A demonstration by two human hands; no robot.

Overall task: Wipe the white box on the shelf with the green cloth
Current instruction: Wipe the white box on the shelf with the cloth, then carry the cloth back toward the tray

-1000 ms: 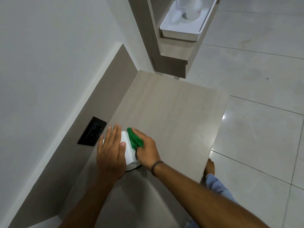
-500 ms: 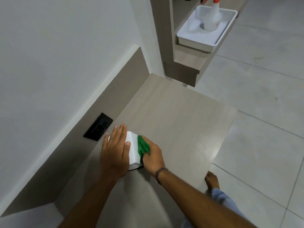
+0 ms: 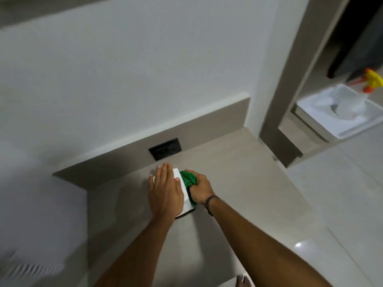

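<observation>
A small white box [image 3: 185,193] stands on the beige shelf [image 3: 238,183] close to the back panel. My left hand [image 3: 164,190] lies flat on top of the box with its fingers together, covering most of it. My right hand [image 3: 200,188] is closed around a bunched green cloth [image 3: 188,178] and presses it against the box's right side. A dark band circles my right wrist.
A black wall socket [image 3: 165,149] sits in the panel just behind the box. To the right, a white tray [image 3: 339,119] on a lower ledge holds a spray bottle [image 3: 352,96] with a yellow and orange trigger. Tiled floor lies beyond the shelf's right edge.
The view has swung up and to the left, so the wall fills more of the frame. The green cloth has slid along the box's right side. My left hand stays on top.
</observation>
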